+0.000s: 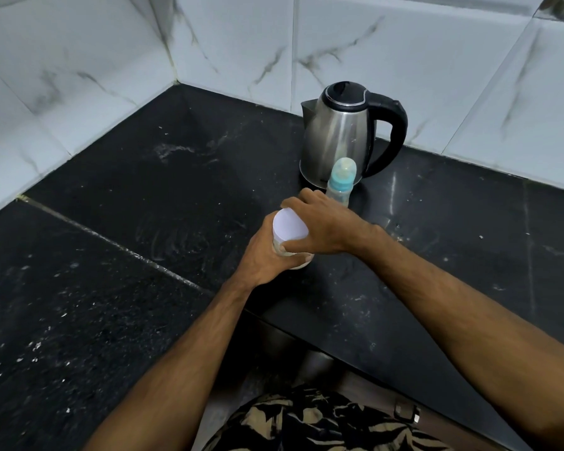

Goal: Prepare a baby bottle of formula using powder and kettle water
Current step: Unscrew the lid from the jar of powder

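Gripping the powder jar [290, 252] with my left hand [262, 255], fingers wrapped round its body, near the counter's [111, 255] front edge. My right hand [319, 219] sits over the white lid [288, 226], fingers and thumb curled on its rim. Lid on. Pale powder shows through the jar wall. Bottle [340, 183], teat on, stands upright just behind my right hand, in front of the kettle [339, 131].

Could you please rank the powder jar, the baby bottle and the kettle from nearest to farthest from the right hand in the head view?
1. Powder jar: gripped at its lid by the right hand.
2. Baby bottle: just behind the knuckles.
3. Kettle: farthest, by the wall.
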Motion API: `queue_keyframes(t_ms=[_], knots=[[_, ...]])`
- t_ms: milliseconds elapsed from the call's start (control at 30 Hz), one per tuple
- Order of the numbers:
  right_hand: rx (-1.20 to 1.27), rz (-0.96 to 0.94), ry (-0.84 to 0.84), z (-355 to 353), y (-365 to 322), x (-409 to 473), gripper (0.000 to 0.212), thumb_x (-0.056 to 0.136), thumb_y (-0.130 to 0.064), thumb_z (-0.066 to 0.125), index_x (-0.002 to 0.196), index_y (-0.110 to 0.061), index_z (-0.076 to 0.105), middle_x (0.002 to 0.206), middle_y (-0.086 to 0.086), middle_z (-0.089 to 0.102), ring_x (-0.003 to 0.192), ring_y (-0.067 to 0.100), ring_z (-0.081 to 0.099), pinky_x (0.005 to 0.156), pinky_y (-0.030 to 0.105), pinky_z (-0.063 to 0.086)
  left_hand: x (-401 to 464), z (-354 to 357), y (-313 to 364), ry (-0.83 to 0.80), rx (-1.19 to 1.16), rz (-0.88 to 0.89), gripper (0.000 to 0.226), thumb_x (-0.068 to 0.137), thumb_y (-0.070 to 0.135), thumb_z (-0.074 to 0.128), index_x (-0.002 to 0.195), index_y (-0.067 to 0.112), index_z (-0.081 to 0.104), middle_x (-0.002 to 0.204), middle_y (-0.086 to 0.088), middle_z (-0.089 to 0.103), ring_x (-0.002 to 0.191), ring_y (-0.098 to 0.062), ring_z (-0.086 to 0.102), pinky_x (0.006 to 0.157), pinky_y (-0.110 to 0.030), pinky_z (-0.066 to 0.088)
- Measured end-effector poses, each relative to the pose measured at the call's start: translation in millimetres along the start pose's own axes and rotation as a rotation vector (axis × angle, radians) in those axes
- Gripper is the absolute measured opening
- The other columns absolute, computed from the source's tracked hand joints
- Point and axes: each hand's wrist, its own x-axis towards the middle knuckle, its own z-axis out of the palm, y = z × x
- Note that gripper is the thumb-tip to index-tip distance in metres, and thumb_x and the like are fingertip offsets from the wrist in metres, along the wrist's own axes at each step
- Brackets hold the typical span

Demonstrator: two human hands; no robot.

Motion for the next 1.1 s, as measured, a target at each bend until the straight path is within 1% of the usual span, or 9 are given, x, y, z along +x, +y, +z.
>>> queue_keyframes(t_ms=[100,167,267,333,500,600,733,967,1100], knots=[[0.058,-0.036,-0.021,-2.4,1.2,1.0,0.081,0.076,-0.054,0.074,0.144,-0.028,0.039,0.128,0.000,0.047,0.117,0.019,0.045,0.098,0.038,0.047,1.8,0.1,-5.4,0.001,-0.014,0.034,0.105,0.061,0.030,0.091,0.146,0.027,0.030,0.141,0.002,0.049,0.128,-0.017,0.048,0.107,-0.041,0.042],[0.137,-0.071,-0.004,-6.3,3.3,-1.3,0.081,0.076,-0.047,0.074,0.147,-0.033,0.037,0.120,0.000,0.043,0.112,0.019,0.043,0.096,0.033,0.044,1.5,-0.5,-10.2,-0.007,-0.038,0.069,0.104,0.059,0.036,0.090,0.144,0.031,0.031,0.139,0.008,0.050,0.124,-0.009,0.050,0.103,-0.033,0.044],[0.245,-0.106,0.077,-12.0,9.5,-8.0,0.074,0.076,-0.041,0.076,0.143,-0.035,0.045,0.116,0.000,0.041,0.107,0.017,0.044,0.092,0.028,0.041,2.1,-1.2,-15.9,-0.012,-0.054,0.106,0.100,0.059,0.039,0.090,0.141,0.036,0.032,0.131,0.020,0.052,0.116,0.005,0.052,0.093,-0.020,0.044],[0.376,-0.078,0.158,-15.2,15.5,-16.4,0.069,0.075,-0.040,0.078,0.136,-0.031,0.048,0.121,0.000,0.042,0.109,0.015,0.046,0.091,0.028,0.045,3.1,-1.0,-18.0,-0.008,-0.044,0.121,0.095,0.058,0.041,0.089,0.136,0.040,0.034,0.124,0.023,0.055,0.110,0.010,0.054,0.087,-0.017,0.044],[0.613,-0.009,0.371,-5.0,28.2,-53.9,0.065,0.077,-0.042,0.079,0.126,-0.021,0.041,0.121,-0.005,0.047,0.104,0.008,0.052,0.085,0.018,0.047,8.0,0.1,-22.2,0.004,-0.027,0.174,0.092,0.057,0.038,0.089,0.135,0.030,0.040,0.128,0.018,0.058,0.117,0.001,0.055,0.100,-0.030,0.046],[0.654,0.087,0.374,21.1,36.5,-84.8,0.072,0.076,-0.049,0.077,0.131,-0.022,0.040,0.124,-0.003,0.048,0.109,0.013,0.055,0.092,0.029,0.051,9.2,0.4,-24.0,0.014,-0.022,0.191,0.091,0.057,0.036,0.089,0.133,0.026,0.042,0.127,0.017,0.058,0.118,0.001,0.055,0.103,-0.032,0.045],[0.725,0.198,0.318,67.7,37.2,-120.2,0.060,0.071,-0.044,0.082,0.116,-0.032,0.042,0.116,-0.007,0.050,0.105,0.014,0.056,0.088,0.039,0.052,9.9,0.9,-25.6,0.021,-0.020,0.194,0.092,0.057,0.036,0.090,0.135,0.026,0.041,0.127,0.015,0.058,0.119,0.001,0.054,0.103,-0.027,0.044],[0.780,0.197,0.337,111.1,33.1,-129.5,0.059,0.068,-0.031,0.084,0.106,-0.027,0.040,0.120,-0.005,0.047,0.115,0.015,0.050,0.089,0.024,0.047,11.6,0.4,-27.5,0.009,-0.011,0.177,0.092,0.059,0.033,0.091,0.134,0.032,0.038,0.127,0.017,0.057,0.117,0.005,0.053,0.094,-0.012,0.039],[0.718,0.175,0.308,116.3,35.9,-126.4,0.060,0.069,-0.026,0.085,0.109,-0.025,0.040,0.121,-0.002,0.045,0.112,0.016,0.048,0.089,0.030,0.047,12.0,0.7,-27.9,0.010,-0.011,0.179,0.091,0.061,0.029,0.091,0.136,0.028,0.039,0.128,0.015,0.056,0.118,0.002,0.053,0.097,-0.015,0.040]])
